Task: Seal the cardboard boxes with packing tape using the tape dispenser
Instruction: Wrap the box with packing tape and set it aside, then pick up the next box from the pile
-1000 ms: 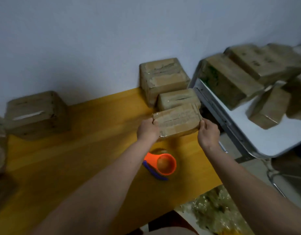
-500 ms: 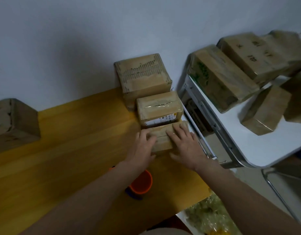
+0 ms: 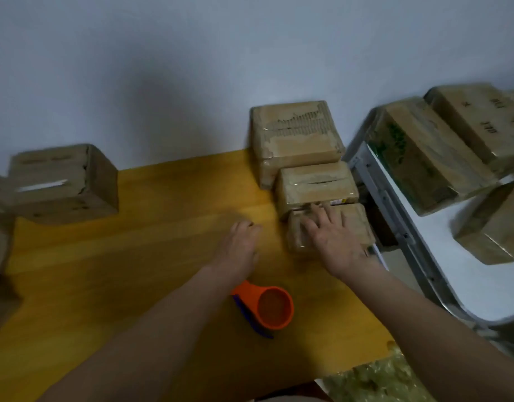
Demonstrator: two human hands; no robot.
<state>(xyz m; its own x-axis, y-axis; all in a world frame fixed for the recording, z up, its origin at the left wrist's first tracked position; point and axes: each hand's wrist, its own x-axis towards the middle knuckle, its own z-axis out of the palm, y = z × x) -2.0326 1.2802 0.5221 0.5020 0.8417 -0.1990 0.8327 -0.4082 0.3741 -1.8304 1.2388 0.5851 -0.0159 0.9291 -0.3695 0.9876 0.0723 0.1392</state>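
A small taped cardboard box (image 3: pixel 356 224) lies at the right end of the yellow table (image 3: pixel 134 271), nearest me in a row of three. My right hand (image 3: pixel 334 239) rests flat on its top with fingers spread. Behind it stand a middle box (image 3: pixel 313 184) and a larger box (image 3: pixel 296 137) against the wall. My left hand (image 3: pixel 240 242) hovers over the table just left of the small box, fingers loosely curled, holding nothing. The orange tape dispenser (image 3: pixel 267 307) with a blue blade part lies on the table near my left forearm.
Another cardboard box (image 3: pixel 67 184) sits at the table's far left, with more blurred ones at the left edge. A white folding table (image 3: pixel 441 274) on the right carries several wrapped boxes (image 3: pixel 424 158). A clear plastic bag (image 3: pixel 374 381) lies below the table edge.
My left hand has come off the small box and moved left over the table. My right hand stays flat on the box. The view has shifted to the left.
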